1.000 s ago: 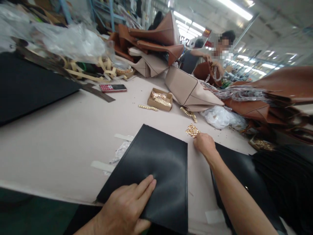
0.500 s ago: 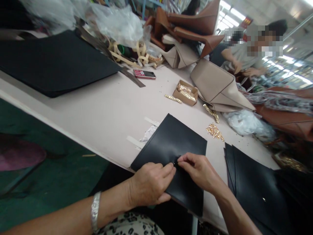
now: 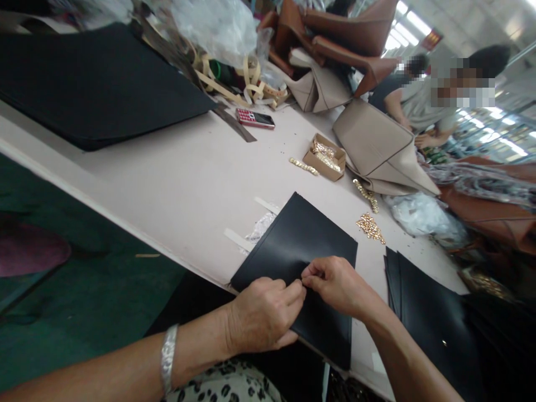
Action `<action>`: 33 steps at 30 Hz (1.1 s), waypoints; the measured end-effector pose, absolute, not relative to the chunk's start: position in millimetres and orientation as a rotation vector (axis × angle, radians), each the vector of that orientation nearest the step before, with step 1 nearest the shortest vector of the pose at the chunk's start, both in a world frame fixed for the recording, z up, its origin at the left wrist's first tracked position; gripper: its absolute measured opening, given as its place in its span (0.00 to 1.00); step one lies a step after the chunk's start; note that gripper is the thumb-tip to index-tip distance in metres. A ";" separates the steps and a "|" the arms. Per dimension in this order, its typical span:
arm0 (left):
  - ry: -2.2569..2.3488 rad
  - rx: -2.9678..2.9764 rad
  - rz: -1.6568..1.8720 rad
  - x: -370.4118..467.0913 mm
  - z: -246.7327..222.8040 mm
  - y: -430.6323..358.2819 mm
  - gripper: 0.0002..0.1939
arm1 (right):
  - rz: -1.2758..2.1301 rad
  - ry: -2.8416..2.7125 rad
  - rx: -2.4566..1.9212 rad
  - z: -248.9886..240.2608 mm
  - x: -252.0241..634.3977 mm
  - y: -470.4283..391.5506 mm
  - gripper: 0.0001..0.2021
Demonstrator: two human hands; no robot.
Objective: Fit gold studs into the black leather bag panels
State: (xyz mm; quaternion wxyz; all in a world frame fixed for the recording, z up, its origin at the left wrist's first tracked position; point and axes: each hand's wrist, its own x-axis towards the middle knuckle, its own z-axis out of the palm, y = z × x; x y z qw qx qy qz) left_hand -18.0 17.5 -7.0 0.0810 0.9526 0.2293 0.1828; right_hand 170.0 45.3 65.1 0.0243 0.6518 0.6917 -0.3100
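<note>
A black leather-like panel (image 3: 310, 234) lies at the table's near edge, its lower part under my hands. My left hand (image 3: 268, 312), with a silver bracelet on the wrist, grips the panel's near side, its fingertips pinched at the middle of the panel. Touching those fingertips from the right is my right hand (image 3: 335, 282), thumb and forefinger pressed together. Whatever small thing lies between the fingertips is too hidden to name. Beyond the panel are a pile of small gold pieces (image 3: 371, 228) and a small cardboard box (image 3: 324, 157) of gold pieces.
More black panels (image 3: 431, 312) lie at the right, and a large black sheet (image 3: 96, 84) at the left. A red phone (image 3: 255, 119), beige bags (image 3: 377, 145), brown bags (image 3: 352, 28) and plastic wrap stand along the far side. A person (image 3: 439, 100) works at the back right.
My right fingertips have moved left and now meet my left fingertips. The dark spot seen between them earlier is covered. The whole view has shifted slightly.
</note>
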 end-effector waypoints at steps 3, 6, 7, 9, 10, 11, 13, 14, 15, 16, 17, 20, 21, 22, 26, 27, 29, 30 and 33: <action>0.676 2.848 0.535 -18.2 -6.0 18.0 0.28 | -1.015 2.059 1.992 66.5 169.9 54.1 0.06; 0.670 2.849 0.531 -18.0 -5.2 18.8 0.27 | -1.062 2.021 1.948 68.1 168.8 61.4 0.05; 0.668 2.846 0.529 -18.0 -5.0 19.0 0.27 | -1.080 2.012 1.922 68.5 168.1 63.5 0.05; 0.671 2.835 0.522 -17.9 -5.0 19.0 0.27 | -1.097 1.990 1.882 69.2 166.3 67.8 0.05; 0.673 2.829 0.521 -17.9 -5.0 18.9 0.26 | -1.091 1.972 1.878 69.2 165.4 70.0 0.04; 0.680 2.824 0.520 -17.9 -5.1 18.8 0.26 | -1.080 1.947 1.885 69.0 164.6 72.3 0.03; 0.695 2.819 0.512 -17.7 -4.5 18.8 0.26 | -1.061 1.897 1.904 67.7 163.6 76.8 0.03; 0.700 2.817 0.499 -17.6 -3.6 18.8 0.26 | -1.053 1.881 1.913 67.0 163.6 78.5 0.05; 0.707 2.814 0.481 -17.6 -2.3 18.7 0.26 | -1.038 1.880 1.926 66.3 164.0 79.5 0.06; 0.712 2.809 0.460 -17.6 -0.7 18.5 0.26 | -1.012 1.893 1.944 65.8 164.9 79.4 0.08; 0.716 2.803 0.441 -17.8 1.0 18.0 0.25 | -0.971 1.922 1.973 65.8 166.5 77.9 0.09; 0.730 2.789 0.443 -19.4 3.1 16.1 0.25 | -0.808 2.047 2.117 67.9 178.4 64.1 0.16; 0.736 2.792 0.473 -20.0 1.7 15.9 0.26 | -0.724 2.081 2.199 68.8 185.2 56.5 0.18; 0.744 2.801 0.516 -20.6 -0.9 16.2 0.28 | -0.614 2.094 2.306 69.3 193.1 47.7 0.19; 0.750 2.824 0.714 -20.3 -16.4 20.3 0.28 | -0.376 1.920 2.779 62.1 225.4 9.4 0.22; 0.741 2.824 0.745 -19.2 -19.3 20.8 0.28 | -0.485 1.883 2.873 57.2 231.0 1.9 0.23; 0.716 2.806 0.787 -15.4 -21.4 20.0 0.26 | -0.780 1.875 3.007 45.7 237.5 -8.1 0.22; 0.702 2.781 0.800 -12.8 -20.3 18.5 0.26 | -0.893 1.890 3.056 40.6 239.3 -10.9 0.20; 0.656 2.584 0.826 -4.4 -7.5 10.3 0.19 | -1.043 1.947 3.141 37.8 249.3 -18.6 0.17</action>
